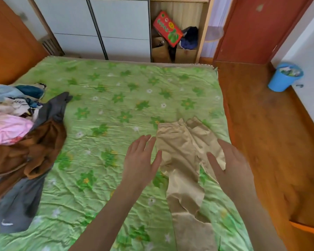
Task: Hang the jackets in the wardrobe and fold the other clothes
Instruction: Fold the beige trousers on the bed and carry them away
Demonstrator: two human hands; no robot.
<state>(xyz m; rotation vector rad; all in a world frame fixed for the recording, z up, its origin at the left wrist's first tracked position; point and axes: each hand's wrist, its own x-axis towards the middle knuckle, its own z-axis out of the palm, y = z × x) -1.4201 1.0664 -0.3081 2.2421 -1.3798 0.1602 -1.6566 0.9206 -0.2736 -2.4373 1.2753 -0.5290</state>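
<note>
Left hand (140, 158) flat, fingers straight, right hand (230, 163) flat, flanking beige trousers (181, 153), green bedspread (105, 105)

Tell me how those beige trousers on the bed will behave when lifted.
The beige trousers look thin and creased, so they will probably hang limp and sag. Their slight sheen suggests smooth fabric that may slide on the green bedspread. Likely light: they lie flat.

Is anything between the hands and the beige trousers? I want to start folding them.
Nothing visible is in the way. The left hand and right hand are open just over the beige trousers, which lie alone on the green bedspread; the clothes pile sits far left.
</note>
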